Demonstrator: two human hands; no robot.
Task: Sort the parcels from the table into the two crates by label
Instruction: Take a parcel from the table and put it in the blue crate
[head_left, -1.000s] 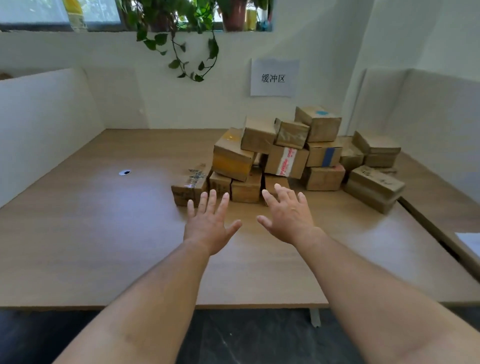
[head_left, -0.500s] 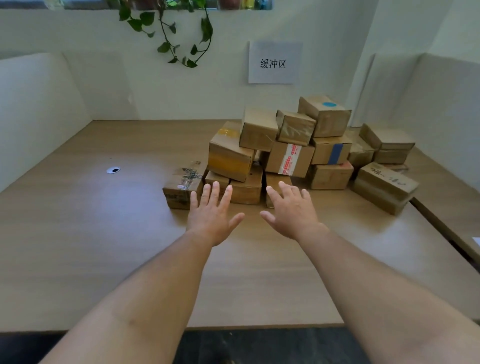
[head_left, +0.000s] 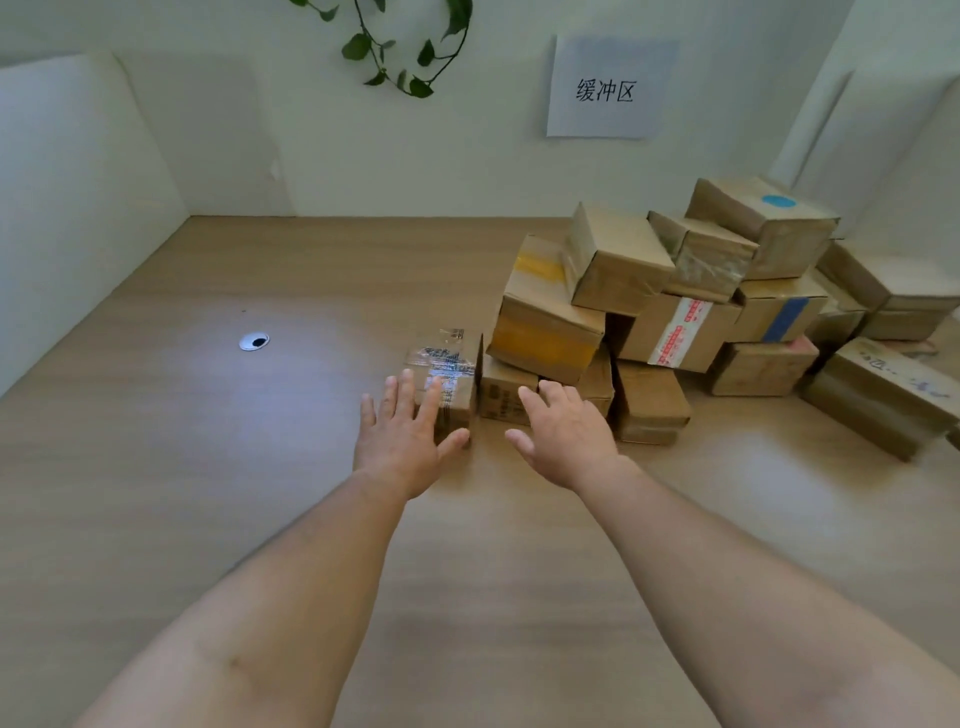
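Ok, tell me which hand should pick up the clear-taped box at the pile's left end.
Left, probably. The left hand is open directly in front of the clear-taped box, fingertips over its near side. The right hand is open in front of the neighbouring small box.

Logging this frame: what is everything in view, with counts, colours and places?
parcels: roughly fourteen, brown cardboard, piled on the table's right half; stacking hides some
clear-taped parcel: one of them, brown, pile's front-left edge
table: one, light wood, fills the foreground
cable grommet: one, silver, table's left part
paper sign: one, white with black characters, back wall
vine: one, green, hanging at top
side panels: two, white, flanking the table
left hand: one, open, fingers over the clear-taped parcel
right hand: one, open, before the pile's front row
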